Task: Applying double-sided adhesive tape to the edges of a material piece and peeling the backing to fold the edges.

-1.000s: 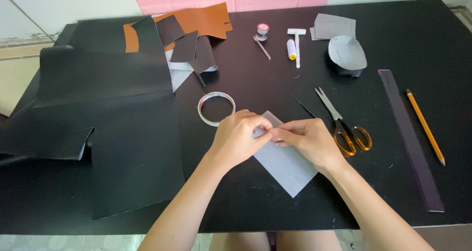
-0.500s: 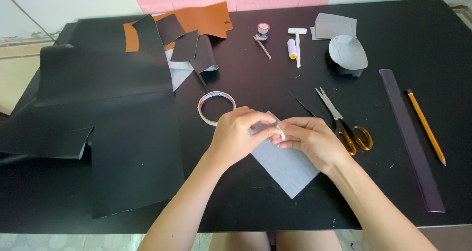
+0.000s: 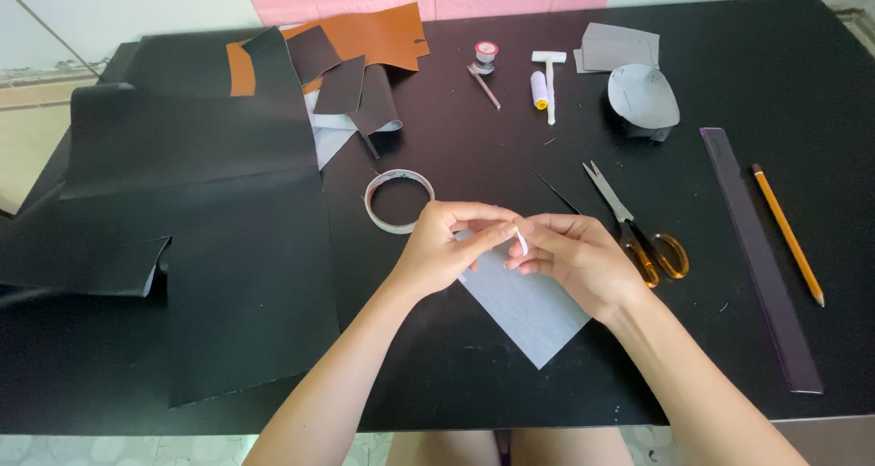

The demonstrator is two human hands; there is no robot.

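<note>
The left hand and the right hand meet fingertip to fingertip above the middle of the black table, both curled narrow, and between them they pinch a small white strip that stands nearly upright; what the strip is made of is too small to tell. Right under the hands lies a grey sheet, turned so that one corner points toward the near table edge, its upper part hidden by the fingers. Just beyond the left hand sits a ring of tape, flat on the table and close to the knuckles without touching them. To the right of the right hand lie scissors with orange handles, blades pointing away, and a thin dark sliver rests just left of the blades. Further right a long dark ruler runs along the table, with a yellow pencil beside it on the outer side. On the left a large black sheet spreads over much of the table, with smaller dark pieces and a brown piece of leather at its far end. Along the far edge stand a small spool, a white T-shaped tool and grey cut-out shapes.
</note>
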